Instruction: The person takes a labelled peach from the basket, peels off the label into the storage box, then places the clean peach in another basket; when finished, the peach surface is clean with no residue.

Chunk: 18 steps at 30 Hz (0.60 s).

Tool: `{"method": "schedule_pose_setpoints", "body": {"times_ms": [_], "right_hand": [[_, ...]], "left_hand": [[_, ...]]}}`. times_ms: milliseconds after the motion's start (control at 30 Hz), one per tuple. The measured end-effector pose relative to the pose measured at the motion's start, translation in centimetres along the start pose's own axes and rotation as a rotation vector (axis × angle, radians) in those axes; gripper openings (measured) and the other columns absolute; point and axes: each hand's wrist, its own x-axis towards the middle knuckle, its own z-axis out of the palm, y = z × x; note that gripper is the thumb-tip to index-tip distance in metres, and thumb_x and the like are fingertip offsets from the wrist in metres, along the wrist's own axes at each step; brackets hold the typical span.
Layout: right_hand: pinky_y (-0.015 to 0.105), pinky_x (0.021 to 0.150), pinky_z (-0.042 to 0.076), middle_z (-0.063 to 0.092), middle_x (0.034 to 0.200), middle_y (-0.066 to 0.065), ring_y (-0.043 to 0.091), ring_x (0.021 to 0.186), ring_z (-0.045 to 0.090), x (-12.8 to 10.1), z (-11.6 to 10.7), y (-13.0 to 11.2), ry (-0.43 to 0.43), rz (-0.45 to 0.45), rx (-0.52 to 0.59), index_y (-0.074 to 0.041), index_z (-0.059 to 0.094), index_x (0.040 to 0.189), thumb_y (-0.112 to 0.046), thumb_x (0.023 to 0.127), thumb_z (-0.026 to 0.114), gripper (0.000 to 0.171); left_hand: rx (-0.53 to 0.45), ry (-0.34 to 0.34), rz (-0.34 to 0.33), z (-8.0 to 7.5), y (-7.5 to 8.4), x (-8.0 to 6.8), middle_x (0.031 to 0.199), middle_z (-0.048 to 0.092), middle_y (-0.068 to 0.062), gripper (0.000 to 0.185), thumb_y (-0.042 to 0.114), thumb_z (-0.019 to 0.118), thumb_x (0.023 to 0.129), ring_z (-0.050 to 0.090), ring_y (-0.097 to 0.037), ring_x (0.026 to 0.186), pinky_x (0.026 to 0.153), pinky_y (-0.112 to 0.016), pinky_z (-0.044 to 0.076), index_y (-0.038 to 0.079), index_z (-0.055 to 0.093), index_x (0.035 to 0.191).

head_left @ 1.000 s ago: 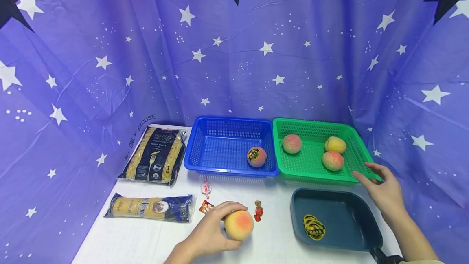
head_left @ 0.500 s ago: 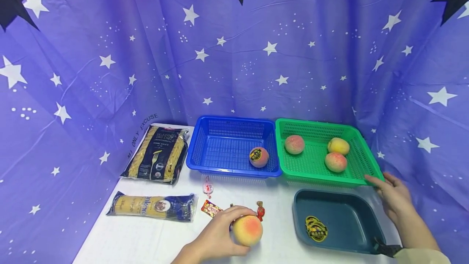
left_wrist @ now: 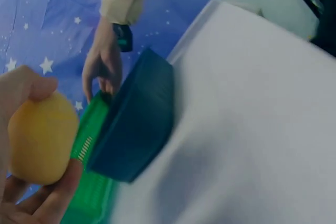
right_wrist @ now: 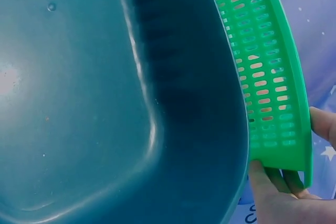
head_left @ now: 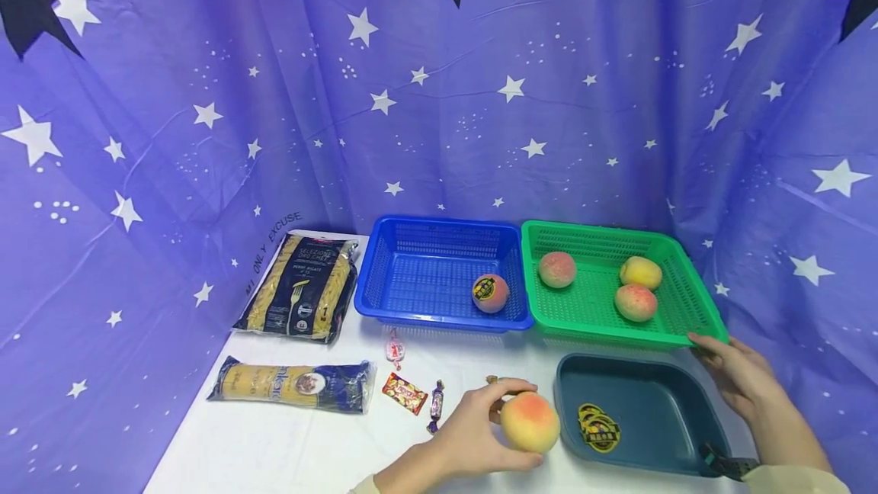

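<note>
Left hand curls round a peach, held just left of the dark tray; a loose grip could let it roll among the candies. Right hand pinches the green basket corner behind the tray; a tug could tip its peaches. White surface; starred purple backdrop behind.

The head view looks forward and down over the whole desk toward the starry curtain; the left wrist view sits close, tilted, looking past a peach across the dark tray; the right wrist view is pressed near the same tray and the green basket; all three share both.
</note>
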Motion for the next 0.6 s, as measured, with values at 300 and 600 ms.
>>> {"method": "schedule_pose_setpoints", "body": {"times_ms": [300,600], "right_hand": [[0.013,0.087,0.062,0.07,0.09,-0.025,-0.01,0.088,0.071,-0.2,-0.5,0.4,0.031,-0.011,0.038,-0.033,0.038,0.148,-0.01,0.106,0.074,0.059],[0.011,0.086,0.061,0.067,0.095,-0.029,-0.013,0.089,0.07,0.1,-0.1,0.7,0.02,-0.037,0.032,-0.029,0.027,0.165,-0.011,0.106,0.075,0.078]], "left_hand": [[-0.016,0.141,-0.021,1.4,2.7,8.7,0.137,0.067,0.018,0.08,0.027,0.102,0.078,0.063,0.003,0.116,0.095,-0.018,0.057,0.036,0.062,0.147],[0.136,0.231,-0.038,0.2,4.9,14.5,0.135,0.067,0.013,0.076,0.033,0.102,0.075,0.06,0.002,0.111,0.088,-0.018,0.055,0.034,0.068,0.143]]}}
